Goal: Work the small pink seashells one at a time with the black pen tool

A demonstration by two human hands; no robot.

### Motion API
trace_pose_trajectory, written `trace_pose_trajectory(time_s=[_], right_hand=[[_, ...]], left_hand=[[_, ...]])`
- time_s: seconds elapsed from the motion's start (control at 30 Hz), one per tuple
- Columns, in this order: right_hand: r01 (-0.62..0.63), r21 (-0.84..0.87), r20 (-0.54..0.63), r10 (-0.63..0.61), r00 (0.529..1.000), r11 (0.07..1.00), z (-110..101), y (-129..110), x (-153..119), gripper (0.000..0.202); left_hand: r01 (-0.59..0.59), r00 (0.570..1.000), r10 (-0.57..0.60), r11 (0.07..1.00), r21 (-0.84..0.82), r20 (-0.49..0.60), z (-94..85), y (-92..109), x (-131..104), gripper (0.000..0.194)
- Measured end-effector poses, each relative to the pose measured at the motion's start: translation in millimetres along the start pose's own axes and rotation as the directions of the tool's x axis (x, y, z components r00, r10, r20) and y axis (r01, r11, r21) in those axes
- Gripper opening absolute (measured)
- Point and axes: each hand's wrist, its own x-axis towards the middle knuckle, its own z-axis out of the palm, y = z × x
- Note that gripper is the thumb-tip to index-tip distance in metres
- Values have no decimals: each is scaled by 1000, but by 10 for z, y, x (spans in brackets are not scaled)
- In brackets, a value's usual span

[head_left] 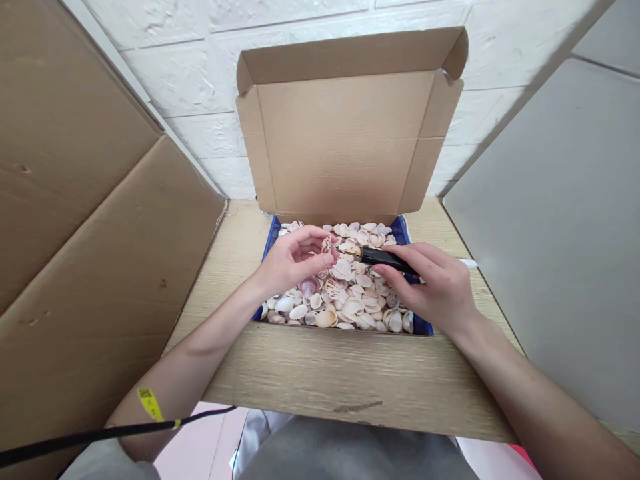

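Note:
My left hand pinches a small brown-and-white seashell between thumb and fingers, above an open box. In my right hand is a black pen-shaped drill with a brass-coloured collar. Its thin tip points left at the shell; whether the two touch is too small to tell. Below both hands, a blue-sided cardboard box is full of loose shells. Among them are a striped reddish scallop shell, a purplish shell and a yellowish one.
The box's brown lid stands raised against a white brick wall. Cardboard panels close in the left side, and a grey panel the right. A black cable with yellow tags crosses below my left forearm. The wooden tabletop ends near my body.

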Motion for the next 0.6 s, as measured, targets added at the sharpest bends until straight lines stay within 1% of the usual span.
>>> trace_pose_trajectory(time_s=[0.17, 0.33, 0.6], right_hand=[[-29, -8, 1, 29, 1000, 1000, -10, 3, 1, 19], [-15, -18, -19, 14, 1000, 1000, -23, 8, 16, 21], [20, -29, -42, -21, 999, 999, -48, 18, 46, 27]], left_hand=[[75, 997, -75, 997, 28, 13, 24, 12, -10, 35], [121, 992, -119, 992, 36, -35, 45, 0, -8, 41], [131, 991, -131, 991, 38, -10, 39, -26, 5, 44]])
